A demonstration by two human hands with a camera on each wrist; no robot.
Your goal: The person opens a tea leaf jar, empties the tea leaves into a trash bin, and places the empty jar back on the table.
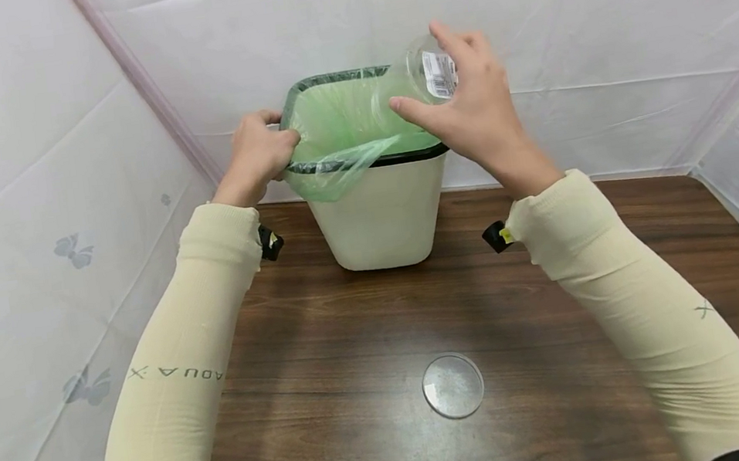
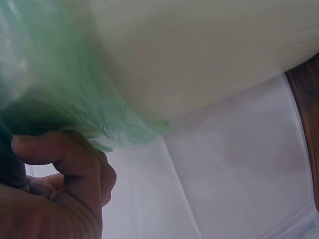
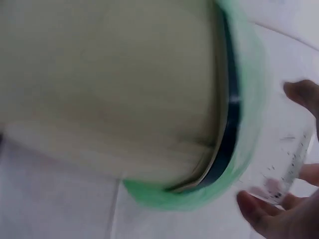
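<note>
A cream trash bin (image 1: pixel 382 217) with a dark rim stands against the back wall, lined with a thin green plastic bag (image 1: pixel 343 113). Part of the bag folds over the front rim. On the bin's left side, my left hand (image 1: pixel 259 151) grips the rim and bag, thumb over the edge; its other fingers are partly hidden. My right hand (image 1: pixel 474 96) holds a clear plastic container (image 1: pixel 415 72) with a white barcode label between thumb and fingers. The container is tilted at the bin's right rim. Dark specks show on its wall (image 3: pixel 279 172) in the right wrist view.
A clear round disc (image 1: pixel 453 385), like a lid, lies flat on the dark wooden table (image 1: pixel 326 329) in front of the bin. White sheeting (image 1: pixel 598 52) hangs behind the table and along both sides.
</note>
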